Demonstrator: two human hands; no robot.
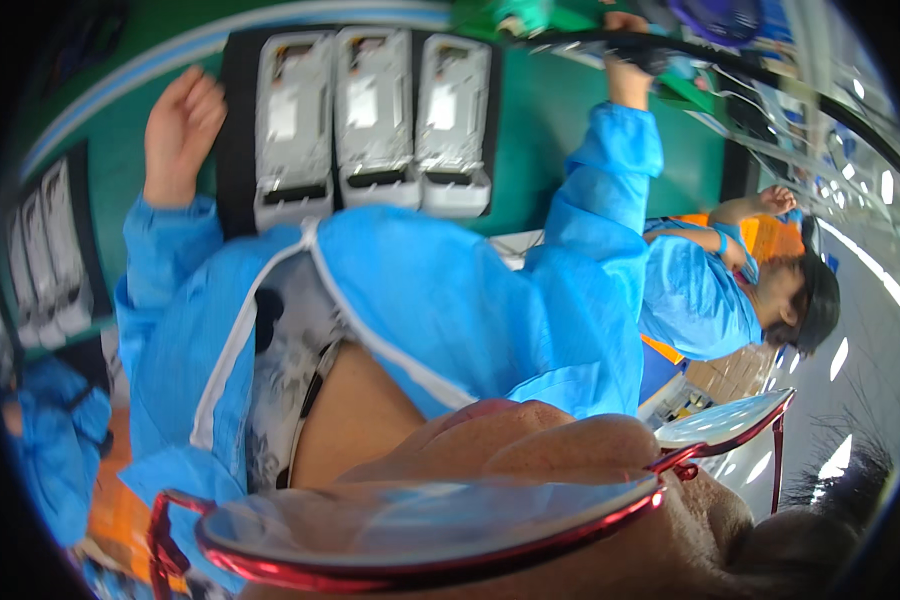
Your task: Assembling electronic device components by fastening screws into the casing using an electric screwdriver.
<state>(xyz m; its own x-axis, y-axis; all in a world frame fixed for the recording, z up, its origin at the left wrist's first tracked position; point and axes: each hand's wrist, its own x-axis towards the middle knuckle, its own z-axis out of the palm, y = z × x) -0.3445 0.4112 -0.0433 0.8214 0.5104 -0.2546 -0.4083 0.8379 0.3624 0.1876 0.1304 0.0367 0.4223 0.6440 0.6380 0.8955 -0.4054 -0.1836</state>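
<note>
Three grey-white plastic device housings (375,110) lie side by side on a black mat (238,130). My left hand (185,125) is raised just left of the leftmost housing, apart from it. Its fingers curl inward, and nothing shows in them. Reaching far up and right, beyond the housings, my right hand (627,72) is near a green tray (565,20). A dark band crosses this hand and hides most of its fingers, so its grip cannot be made out. Blue sleeves cover both my forearms.
The work surface (530,140) is green. More housings (45,250) lie on another black mat at the left. A person (710,290) in blue works at the right; a blue sleeve (60,440) shows at the lower left. A dark curved bar (730,65) spans the upper right.
</note>
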